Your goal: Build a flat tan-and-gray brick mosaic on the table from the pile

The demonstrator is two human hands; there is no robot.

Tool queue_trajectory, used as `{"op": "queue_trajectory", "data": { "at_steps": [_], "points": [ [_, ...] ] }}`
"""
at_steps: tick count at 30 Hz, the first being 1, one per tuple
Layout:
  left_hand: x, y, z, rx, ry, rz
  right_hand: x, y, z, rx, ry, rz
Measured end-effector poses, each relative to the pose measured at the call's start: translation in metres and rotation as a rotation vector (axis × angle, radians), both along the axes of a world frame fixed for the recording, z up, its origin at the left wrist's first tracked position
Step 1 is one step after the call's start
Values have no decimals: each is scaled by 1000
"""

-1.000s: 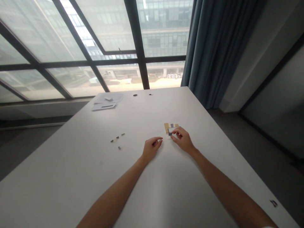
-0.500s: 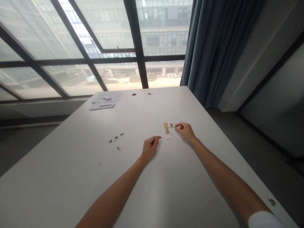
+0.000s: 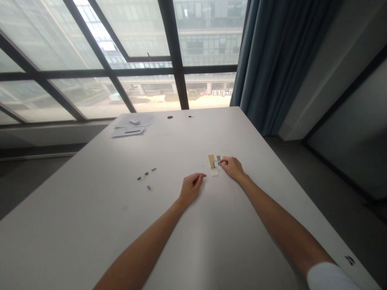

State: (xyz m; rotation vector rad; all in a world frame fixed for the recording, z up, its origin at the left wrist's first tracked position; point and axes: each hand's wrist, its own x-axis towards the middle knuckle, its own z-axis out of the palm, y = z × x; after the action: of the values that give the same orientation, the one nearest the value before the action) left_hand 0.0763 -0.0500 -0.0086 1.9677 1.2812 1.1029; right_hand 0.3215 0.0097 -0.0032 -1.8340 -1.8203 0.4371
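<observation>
Close to the right side of the white table (image 3: 193, 241), my right hand (image 3: 232, 167) pinches a small dark blue-and-white piece (image 3: 219, 162) between thumb and fingertips. It hangs over or touches a little group of flat pieces; which, I cannot tell. Among these are a yellow gridded piece (image 3: 211, 158), a yellow-and-dark piece (image 3: 213, 165), a dark grey piece (image 3: 218, 158) and a cream square (image 3: 214, 172). My left hand (image 3: 192, 187) rests on the table just left of the cream square, fingers curled in and nothing visible in them.
Several small dark pieces, one a grey block (image 3: 148, 187), lie scattered left of my left hand. Paper sheets (image 3: 127, 132) with small objects on them are at the far left corner. A round cable hole (image 3: 169, 117) sits near the far edge. Beyond are windows and a blue curtain (image 3: 266, 72).
My right hand has moved slightly left and nearer to the yellow-and-dark piece, with the small piece pinched in it. My left hand has stayed in place. The view has tilted slightly.
</observation>
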Motion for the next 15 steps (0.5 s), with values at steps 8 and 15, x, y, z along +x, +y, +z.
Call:
{"op": "queue_trajectory", "data": {
  "at_steps": [8,15],
  "points": [
    [0,-1,2,23,7,-25,-5,-1,-4,28,-3,-68],
    [1,-1,3,26,23,-20,-9,0,-6,15,-43,-107]
  ]
}}
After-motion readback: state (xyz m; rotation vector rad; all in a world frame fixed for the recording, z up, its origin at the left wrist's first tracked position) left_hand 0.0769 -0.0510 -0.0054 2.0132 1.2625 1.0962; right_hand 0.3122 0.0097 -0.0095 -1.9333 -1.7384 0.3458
